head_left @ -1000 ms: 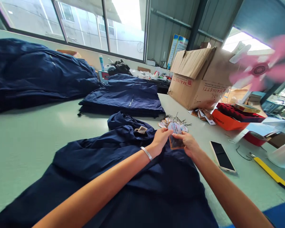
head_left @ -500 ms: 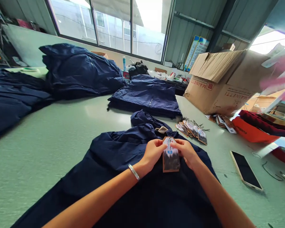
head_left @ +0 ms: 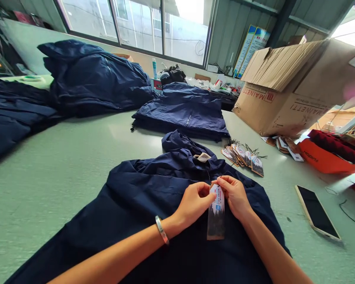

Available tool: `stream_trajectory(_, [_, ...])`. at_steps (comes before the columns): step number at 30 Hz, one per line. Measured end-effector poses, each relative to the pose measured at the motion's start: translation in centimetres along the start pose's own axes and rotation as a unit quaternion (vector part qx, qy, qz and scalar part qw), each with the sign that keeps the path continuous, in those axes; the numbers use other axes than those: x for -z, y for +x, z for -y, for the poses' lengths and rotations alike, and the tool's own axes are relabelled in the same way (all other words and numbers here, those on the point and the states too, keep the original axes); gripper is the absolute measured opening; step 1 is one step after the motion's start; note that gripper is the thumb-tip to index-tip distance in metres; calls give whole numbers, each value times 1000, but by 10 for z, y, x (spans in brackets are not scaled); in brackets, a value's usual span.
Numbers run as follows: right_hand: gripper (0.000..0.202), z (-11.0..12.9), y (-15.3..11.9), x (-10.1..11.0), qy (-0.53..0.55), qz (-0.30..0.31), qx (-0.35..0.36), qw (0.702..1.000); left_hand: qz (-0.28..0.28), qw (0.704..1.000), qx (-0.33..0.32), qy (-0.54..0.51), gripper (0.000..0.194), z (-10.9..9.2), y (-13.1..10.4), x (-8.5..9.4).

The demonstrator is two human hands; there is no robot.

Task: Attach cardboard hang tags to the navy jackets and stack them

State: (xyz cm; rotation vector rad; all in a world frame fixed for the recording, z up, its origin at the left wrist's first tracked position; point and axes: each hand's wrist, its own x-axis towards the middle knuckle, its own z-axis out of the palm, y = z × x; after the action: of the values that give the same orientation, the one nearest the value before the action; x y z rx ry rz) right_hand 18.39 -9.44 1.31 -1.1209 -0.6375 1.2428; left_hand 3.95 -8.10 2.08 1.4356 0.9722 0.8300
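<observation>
A navy jacket (head_left: 154,205) lies spread in front of me, its hood and pale neck label (head_left: 203,157) at the far end. Above its chest my left hand (head_left: 197,201) pinches a printed hang tag (head_left: 216,215) by its left side, thumb across the face. My right hand (head_left: 233,193) is closed at the tag's top corner, fingertips around what looks like its dark string; the exact grip is partly hidden. The tag hangs upright, white above and dark with a tree pattern below. Beyond the jacket's right shoulder lies a fanned pile of similar tags (head_left: 244,157).
Folded navy garments (head_left: 180,110) lie ahead, with a larger navy heap (head_left: 97,79) to the left. At right are a phone (head_left: 318,213), an orange item (head_left: 328,157), and a big cardboard box (head_left: 284,90). A pink blur shows at the right edge.
The tag has moved slightly lower and turned, looking narrower. My right hand has shifted from the tag's face to its top corner. The camera view has tilted down a little.
</observation>
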Motion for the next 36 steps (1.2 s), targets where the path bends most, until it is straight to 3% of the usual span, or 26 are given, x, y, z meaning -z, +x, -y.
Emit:
stream_trajectory(6, [30, -2, 0, 0, 1, 26, -7, 1000, 10, 998, -21, 63, 12, 3, -1, -1])
stream_trajectory(18, [33, 2, -2, 0, -2, 46, -49, 998, 29, 998, -18, 46, 11, 4, -1, -1])
stream_trajectory(31, [39, 5, -7, -6, -10, 0, -38, 999, 33, 997, -27, 59, 14, 4, -2, -2])
stream_trajectory(36, [42, 7, -12, -11, -6, 37, -60, 998, 48, 998, -20, 38, 12, 7, 0, -2])
